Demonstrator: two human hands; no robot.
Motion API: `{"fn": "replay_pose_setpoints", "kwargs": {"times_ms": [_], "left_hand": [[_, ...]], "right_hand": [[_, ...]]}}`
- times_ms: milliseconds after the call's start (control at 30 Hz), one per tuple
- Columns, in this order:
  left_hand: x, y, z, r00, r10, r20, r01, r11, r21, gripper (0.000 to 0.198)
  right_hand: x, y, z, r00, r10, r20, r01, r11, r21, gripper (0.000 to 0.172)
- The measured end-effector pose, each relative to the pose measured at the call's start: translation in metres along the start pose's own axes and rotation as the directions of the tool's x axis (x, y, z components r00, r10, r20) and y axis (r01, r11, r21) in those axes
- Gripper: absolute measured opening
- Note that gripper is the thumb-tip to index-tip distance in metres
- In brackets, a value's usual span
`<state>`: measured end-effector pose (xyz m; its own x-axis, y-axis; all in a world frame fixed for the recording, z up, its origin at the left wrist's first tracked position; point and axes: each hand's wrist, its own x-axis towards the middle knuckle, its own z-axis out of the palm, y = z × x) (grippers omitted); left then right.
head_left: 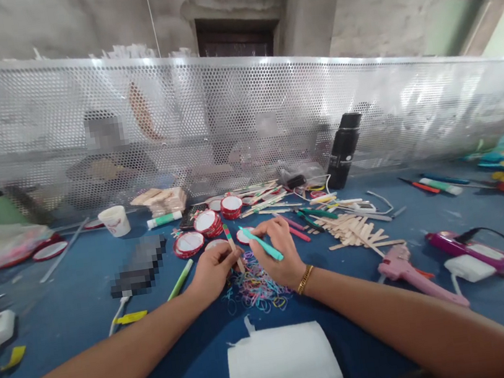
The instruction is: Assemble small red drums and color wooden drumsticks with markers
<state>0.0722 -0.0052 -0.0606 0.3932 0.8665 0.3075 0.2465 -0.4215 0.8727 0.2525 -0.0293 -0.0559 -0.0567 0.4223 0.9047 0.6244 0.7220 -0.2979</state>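
Note:
Pinched in my left hand point(214, 272) is a flat wooden stick point(230, 241), tilted upward, with green and red bands near its upper end. My right hand point(279, 249) is closed around a turquoise pen point(264, 245), whose upper-left end points toward the stick. Below both hands lies a loose heap of colourful small rubber bands point(261, 288). Round white discs with red edges point(189, 243) are stacked just beyond my left hand. A white cloth pouch point(286, 362) lies flat near the front edge of the blue table point(184, 374).
Plain wooden sticks point(356, 229) are piled to the right, near a pink glue gun point(409, 273). A black bottle point(344, 151) stands before the perforated metal screen point(247, 89). A paper cup point(114, 221) and a phone point(138, 265) are on the left.

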Motion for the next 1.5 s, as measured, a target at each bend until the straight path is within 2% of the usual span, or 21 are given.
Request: {"fn": "replay_pose_setpoints", "kwargs": {"times_ms": [133,233,500,733,967,1100,1333,1500], "left_hand": [[-0.0011,0.003,0.0006,1.0,0.01,-0.011,-0.009,0.999,0.036,0.039],[-0.0009,0.0024,0.0006,1.0,0.024,0.003,-0.024,0.999,0.044,0.036],[-0.0001,0.0033,0.0002,0.999,0.03,0.021,-0.031,0.997,0.067,0.032],[-0.0012,0.0053,0.0013,0.999,0.023,0.024,-0.024,0.998,0.053,0.034],[-0.0026,0.0068,0.0019,1.0,0.001,0.007,-0.001,0.998,0.059,0.036],[-0.0026,0.0048,0.0022,1.0,-0.008,0.021,0.008,1.0,0.02,0.033],[-0.0017,0.0045,0.0021,1.0,0.008,0.002,-0.008,0.999,0.051,0.037],[-0.0019,0.0046,0.0021,1.0,0.015,-0.006,-0.015,0.999,0.038,0.035]], "right_hand": [[-0.0031,-0.0007,-0.0026,0.991,-0.123,0.046,0.123,0.992,0.006,0.006],[-0.004,0.0004,-0.0013,0.985,-0.156,0.071,0.157,0.988,-0.003,0.004],[-0.0058,-0.0014,0.0005,0.981,-0.175,0.082,0.176,0.984,-0.015,0.003],[-0.0049,-0.0022,-0.0016,0.977,-0.143,0.16,0.152,0.987,-0.046,0.004],[-0.0041,-0.0038,-0.0029,0.986,-0.121,0.114,0.13,0.989,-0.071,0.003],[-0.0039,-0.0044,-0.0022,0.975,-0.165,0.15,0.174,0.983,-0.052,0.003],[-0.0039,-0.0035,-0.0024,0.984,-0.124,0.128,0.135,0.987,-0.085,0.002],[-0.0041,-0.0047,-0.0026,0.973,-0.157,0.172,0.17,0.983,-0.068,0.003]]}}
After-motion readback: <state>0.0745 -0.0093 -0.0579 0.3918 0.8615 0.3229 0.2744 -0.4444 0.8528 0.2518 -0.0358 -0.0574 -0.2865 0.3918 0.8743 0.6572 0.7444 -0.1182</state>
